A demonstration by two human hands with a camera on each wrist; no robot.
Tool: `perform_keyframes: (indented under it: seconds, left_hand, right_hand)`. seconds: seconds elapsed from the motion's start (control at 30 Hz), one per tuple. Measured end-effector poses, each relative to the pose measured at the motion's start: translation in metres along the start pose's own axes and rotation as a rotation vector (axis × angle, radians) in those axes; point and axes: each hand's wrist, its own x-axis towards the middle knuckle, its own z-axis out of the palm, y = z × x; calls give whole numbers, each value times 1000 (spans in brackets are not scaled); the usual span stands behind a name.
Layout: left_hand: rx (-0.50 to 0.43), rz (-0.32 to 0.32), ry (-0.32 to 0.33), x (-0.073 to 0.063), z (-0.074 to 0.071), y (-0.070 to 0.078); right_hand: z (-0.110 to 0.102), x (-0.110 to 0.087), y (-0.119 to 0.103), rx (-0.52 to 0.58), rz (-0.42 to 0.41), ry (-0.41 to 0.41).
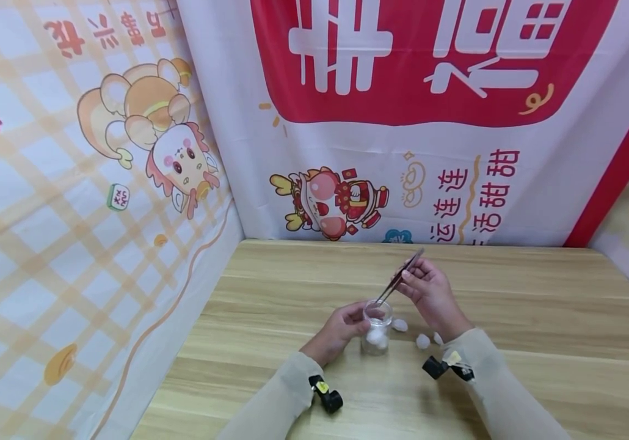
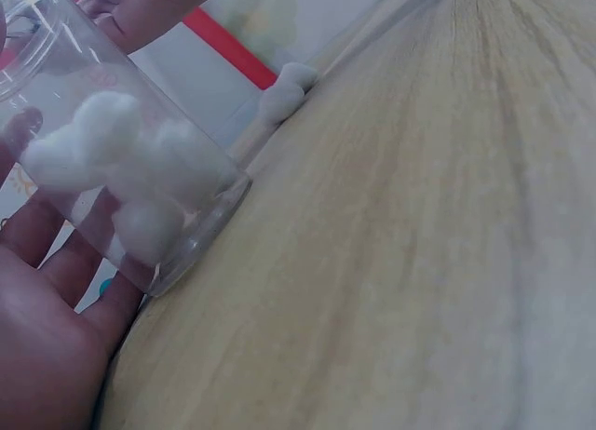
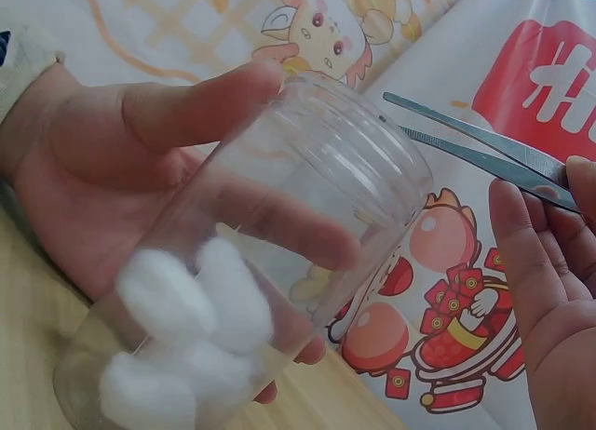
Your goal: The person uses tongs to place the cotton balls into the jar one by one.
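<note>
A clear jar (image 1: 376, 324) with several white cotton balls (image 3: 168, 300) in its lower half stands on the wooden table. My left hand (image 1: 342, 328) holds the jar, its thumb near the rim and its fingers round the far side. Above the mouth of the jar, my right hand (image 1: 427, 293) pinches a pair of metal tweezers (image 1: 399, 278). In the right wrist view the tweezers (image 3: 475, 146) have their tips apart at the jar's rim, with nothing between them.
Several loose cotton balls (image 1: 422, 341) lie on the table (image 1: 292, 275) to the right of the jar, under and beside the right wrist. A printed cloth (image 1: 347, 146) hangs behind the table, and another patterned cloth (image 1: 127, 256) covers the left side.
</note>
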Motion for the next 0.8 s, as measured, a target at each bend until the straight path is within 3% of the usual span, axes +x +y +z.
perform_keyframes:
  seconds: [0.8]
  left_hand:
    - [19,-32,9,3,0,0]
  right_hand:
    - [-11,-2,-6,18,16,20]
